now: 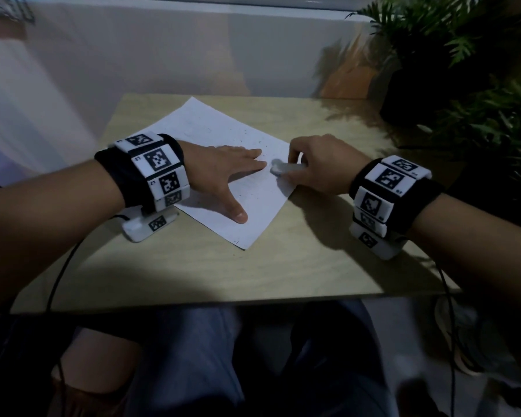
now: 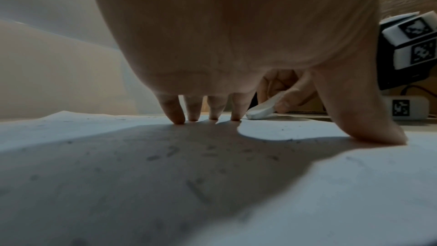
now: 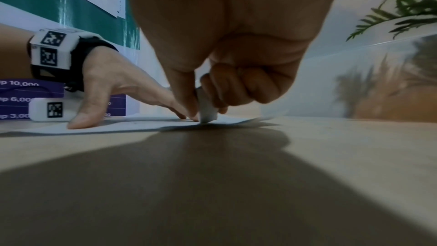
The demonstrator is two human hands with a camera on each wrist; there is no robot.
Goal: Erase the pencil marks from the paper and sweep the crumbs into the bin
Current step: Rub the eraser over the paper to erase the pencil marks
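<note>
A white sheet of paper point(image 1: 211, 127) lies skewed on the light wooden table point(image 1: 298, 260), dotted with dark eraser crumbs point(image 2: 173, 151) and faint pencil marks. My left hand point(image 1: 223, 173) lies flat on the sheet, its fingers point(image 2: 176, 111) straight and the thumb spread toward me. Just to its right, my right hand point(image 1: 316, 167) pinches a white eraser point(image 1: 278, 167) and presses its end onto the paper near the right edge. The eraser point(image 3: 207, 108) stands tilted under curled fingers in the right wrist view, and the eraser point(image 2: 262, 109) also shows beyond my left fingertips.
A potted plant point(image 1: 451, 64) stands at the table's far right corner. Black cables hang over the front edge on both sides. My legs are under the table's near edge. No bin is in view.
</note>
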